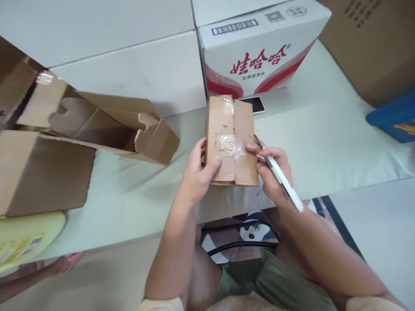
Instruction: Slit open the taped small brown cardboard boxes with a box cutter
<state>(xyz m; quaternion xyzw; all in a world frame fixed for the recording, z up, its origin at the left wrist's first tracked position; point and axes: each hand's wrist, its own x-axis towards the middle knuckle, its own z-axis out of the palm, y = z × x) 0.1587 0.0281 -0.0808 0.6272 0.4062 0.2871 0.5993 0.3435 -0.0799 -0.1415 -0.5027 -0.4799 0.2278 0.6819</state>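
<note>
Both forearms reach up from the lap toward a small cardboard box (231,142) held at the near edge of the pale table (324,142). Left hand (197,172) clasps the box's left side, thumb pressed on its top and fingers curled behind. Right hand (274,172) closes around a white-handled cutter (282,181), index fingertip touching the box's right edge; the thin metal tip points up and left toward the box. That box is sealed, contents hidden, its long axis running away from the person; crinkled clear tape crosses the scuffed brown flaps. To the left an open brown carton (106,125) lies on its side with torn flaps, nothing visible inside. Behind stands a white printed carton (259,47), glossy with red lettering, a phone (257,105) lying at its foot.
</note>
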